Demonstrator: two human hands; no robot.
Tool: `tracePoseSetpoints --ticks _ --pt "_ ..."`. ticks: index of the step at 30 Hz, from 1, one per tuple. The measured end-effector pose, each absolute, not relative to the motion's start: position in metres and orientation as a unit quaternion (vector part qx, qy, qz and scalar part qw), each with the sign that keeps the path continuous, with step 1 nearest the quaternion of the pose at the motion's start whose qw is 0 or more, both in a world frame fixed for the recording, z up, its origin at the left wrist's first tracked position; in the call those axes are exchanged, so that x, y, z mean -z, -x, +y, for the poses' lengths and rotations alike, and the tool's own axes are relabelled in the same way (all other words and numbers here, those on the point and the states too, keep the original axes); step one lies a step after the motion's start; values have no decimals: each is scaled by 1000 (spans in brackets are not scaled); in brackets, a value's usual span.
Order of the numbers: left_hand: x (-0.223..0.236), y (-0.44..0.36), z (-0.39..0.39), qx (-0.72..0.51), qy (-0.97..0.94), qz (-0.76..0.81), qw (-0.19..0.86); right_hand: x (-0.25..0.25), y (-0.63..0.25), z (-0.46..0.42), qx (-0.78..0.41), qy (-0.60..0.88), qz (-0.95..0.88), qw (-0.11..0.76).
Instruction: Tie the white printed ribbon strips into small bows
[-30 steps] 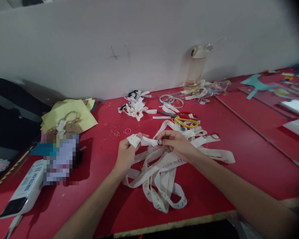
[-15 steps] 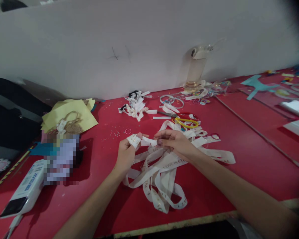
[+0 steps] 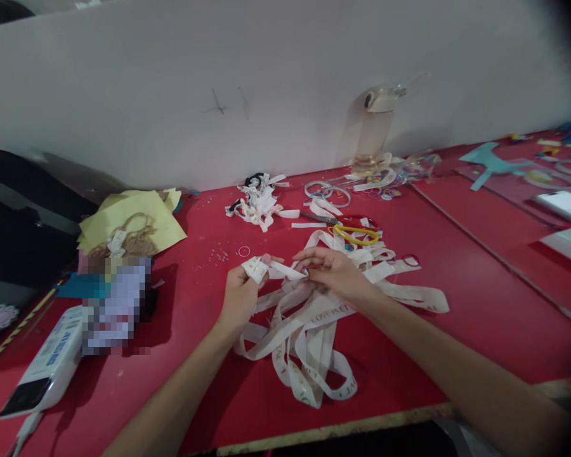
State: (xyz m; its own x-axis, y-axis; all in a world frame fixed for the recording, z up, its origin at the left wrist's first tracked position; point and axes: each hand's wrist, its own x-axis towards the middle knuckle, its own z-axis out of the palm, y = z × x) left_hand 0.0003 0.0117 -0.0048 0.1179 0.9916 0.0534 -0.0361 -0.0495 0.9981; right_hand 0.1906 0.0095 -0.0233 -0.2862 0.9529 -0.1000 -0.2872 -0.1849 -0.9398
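My left hand (image 3: 240,289) is closed on a folded piece of white ribbon (image 3: 255,270) with gold print, the thumb pressing it. From there a strip runs across to my right hand (image 3: 330,273), whose fingertips pinch its other end. Beneath both hands lies a loose heap of long white printed ribbon (image 3: 309,330) in loops on the red table (image 3: 209,393). Just beyond my right hand are scissors (image 3: 356,236) with a yellow and a red handle loop. A pile of knotted white ribbon pieces (image 3: 261,203) with some black sits behind.
A clear bottle (image 3: 372,136) stands by the grey partition (image 3: 290,76). Bangles (image 3: 337,195) lie near it. On the left are yellow sheets (image 3: 166,228) with twine, a white power bank (image 3: 52,362) with a cable, and a dark bag (image 3: 14,222). A phone (image 3: 566,206) lies far right.
My right fingers have shifted slightly on the strip, which now looks bent and twisted at their tips. My left hand keeps its hold almost unmoved.
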Motion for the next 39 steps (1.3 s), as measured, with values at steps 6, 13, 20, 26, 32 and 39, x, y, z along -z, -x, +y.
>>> tracePoseSetpoints --ticks 6,13,20,26,32,39 --pt "5 0 12 -489 -532 451 525 19 -189 9 -663 390 -424 478" --pt "6 1 12 -500 -532 444 520 19 -189 10 -680 368 -412 482" --pt "7 0 15 -534 -474 434 550 24 -191 12 -649 371 -455 484" --pt "6 0 17 -549 -418 391 609 27 -189 10 -621 396 -504 451" --pt "7 1 16 -539 -411 360 641 28 -190 8 -552 424 -550 462" --pt "7 0 16 -538 -401 356 650 22 -189 6 -501 438 -562 491"
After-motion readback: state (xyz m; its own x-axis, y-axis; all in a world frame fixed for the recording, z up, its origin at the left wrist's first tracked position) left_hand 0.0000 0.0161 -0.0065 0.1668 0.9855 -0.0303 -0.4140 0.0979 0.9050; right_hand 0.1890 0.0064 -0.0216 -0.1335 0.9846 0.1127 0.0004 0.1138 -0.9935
